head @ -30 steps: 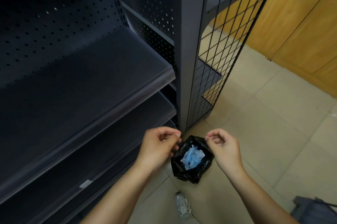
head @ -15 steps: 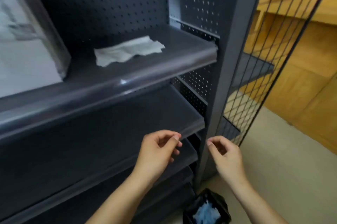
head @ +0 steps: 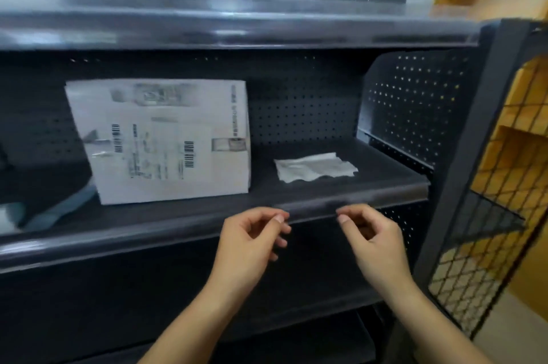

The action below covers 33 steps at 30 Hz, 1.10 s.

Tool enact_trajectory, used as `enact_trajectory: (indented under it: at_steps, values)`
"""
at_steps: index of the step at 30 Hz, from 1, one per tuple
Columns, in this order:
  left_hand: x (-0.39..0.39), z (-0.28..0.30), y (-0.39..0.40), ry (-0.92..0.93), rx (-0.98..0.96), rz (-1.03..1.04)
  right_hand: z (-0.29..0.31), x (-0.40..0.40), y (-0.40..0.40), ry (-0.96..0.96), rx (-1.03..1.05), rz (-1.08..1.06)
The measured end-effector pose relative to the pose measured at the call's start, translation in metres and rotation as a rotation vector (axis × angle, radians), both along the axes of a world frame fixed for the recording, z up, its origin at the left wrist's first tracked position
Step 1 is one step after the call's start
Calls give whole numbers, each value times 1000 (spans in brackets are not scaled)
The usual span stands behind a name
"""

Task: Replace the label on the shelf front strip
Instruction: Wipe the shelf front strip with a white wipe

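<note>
Both hands are raised before the front strip (head: pixel 311 209) of a dark metal shelf (head: pixel 370 162). The left hand (head: pixel 249 242) and right hand (head: pixel 373 239) have curled fingers (head: pixel 278 219), thumb near forefinger, just below the strip. On the shelf stand a white printed box (head: pixel 166 141) and a crumpled white paper (head: pixel 314 167), apart.

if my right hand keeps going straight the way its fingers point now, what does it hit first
Most likely the shelf front strip: the right hand has its fingers curled just below it, pointing up and forward. Depth is hard to judge.
</note>
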<state>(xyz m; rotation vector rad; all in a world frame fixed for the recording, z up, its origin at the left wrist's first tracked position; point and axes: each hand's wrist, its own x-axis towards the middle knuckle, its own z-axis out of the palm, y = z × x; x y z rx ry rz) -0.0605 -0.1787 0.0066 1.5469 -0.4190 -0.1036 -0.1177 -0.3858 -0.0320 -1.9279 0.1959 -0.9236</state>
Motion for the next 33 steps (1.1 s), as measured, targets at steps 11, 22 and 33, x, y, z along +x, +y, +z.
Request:
enact_trajectory:
  at_steps: [11,22,33]
  values:
    - [9,27,45,-25,-50,113,88,81,6,147,-534,-47]
    - [10,34,44,-50,-53,144,107,128,13,988,-808,117]
    - [7,30,63,-58,-82,186,110,120,13,1053,-742,201]
